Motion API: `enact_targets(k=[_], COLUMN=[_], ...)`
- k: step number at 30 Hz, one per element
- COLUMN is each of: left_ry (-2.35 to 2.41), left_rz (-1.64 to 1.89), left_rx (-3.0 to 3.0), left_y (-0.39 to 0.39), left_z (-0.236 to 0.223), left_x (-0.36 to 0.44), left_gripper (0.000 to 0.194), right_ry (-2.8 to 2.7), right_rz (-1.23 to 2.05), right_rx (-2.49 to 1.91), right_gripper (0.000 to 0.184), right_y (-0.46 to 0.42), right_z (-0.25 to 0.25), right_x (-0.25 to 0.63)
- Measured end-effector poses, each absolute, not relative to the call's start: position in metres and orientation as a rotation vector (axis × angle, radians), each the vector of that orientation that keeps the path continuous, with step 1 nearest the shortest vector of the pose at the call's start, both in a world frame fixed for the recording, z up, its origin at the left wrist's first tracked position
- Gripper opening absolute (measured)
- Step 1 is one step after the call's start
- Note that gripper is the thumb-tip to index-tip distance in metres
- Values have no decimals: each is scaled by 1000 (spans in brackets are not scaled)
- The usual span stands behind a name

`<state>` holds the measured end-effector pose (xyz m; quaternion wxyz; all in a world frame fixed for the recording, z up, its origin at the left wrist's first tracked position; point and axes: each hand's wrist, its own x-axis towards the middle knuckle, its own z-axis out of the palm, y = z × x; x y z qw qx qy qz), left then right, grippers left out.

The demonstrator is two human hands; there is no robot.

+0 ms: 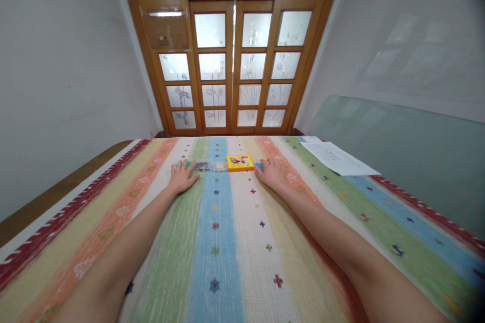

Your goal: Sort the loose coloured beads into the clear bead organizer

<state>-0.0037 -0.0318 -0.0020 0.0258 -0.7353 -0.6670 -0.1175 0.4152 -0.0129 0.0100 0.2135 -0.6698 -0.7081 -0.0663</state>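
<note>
Both my arms stretch forward over a striped, colourful cloth (pixel 227 242). My left hand (pixel 182 176) lies flat on the cloth with fingers spread, empty, just left of clear plastic packets (pixel 209 166) holding small dark pieces. My right hand (pixel 270 170) also rests flat and open, right of a small yellow box (pixel 240 162) that lies between the hands. A small green bit (pixel 188 164) shows by the left fingertips and a blue bit (pixel 259 165) by the right fingertips.
White paper sheets (pixel 337 157) lie on the cloth at the far right. A glass panel (pixel 397 151) lines the right side. Wooden doors with frosted panes (pixel 231 70) stand beyond the far edge. White walls rise on both sides.
</note>
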Motion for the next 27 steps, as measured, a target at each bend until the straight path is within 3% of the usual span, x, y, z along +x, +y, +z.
enact_targets(k=[13, 27], left_ry=[-1992, -1989], left_rz=[-334, -252], left_rx=[-2326, -2378], left_y=[-34, -40], left_z=[-6, 0], left_x=[-1, 10], left_gripper=[73, 84], right_ry=[-2378, -2355], right_rz=[-74, -190], right_rx=[-1614, -1677], right_gripper=[63, 59], right_y=[12, -17], right_z=[6, 13], right_x=[441, 401])
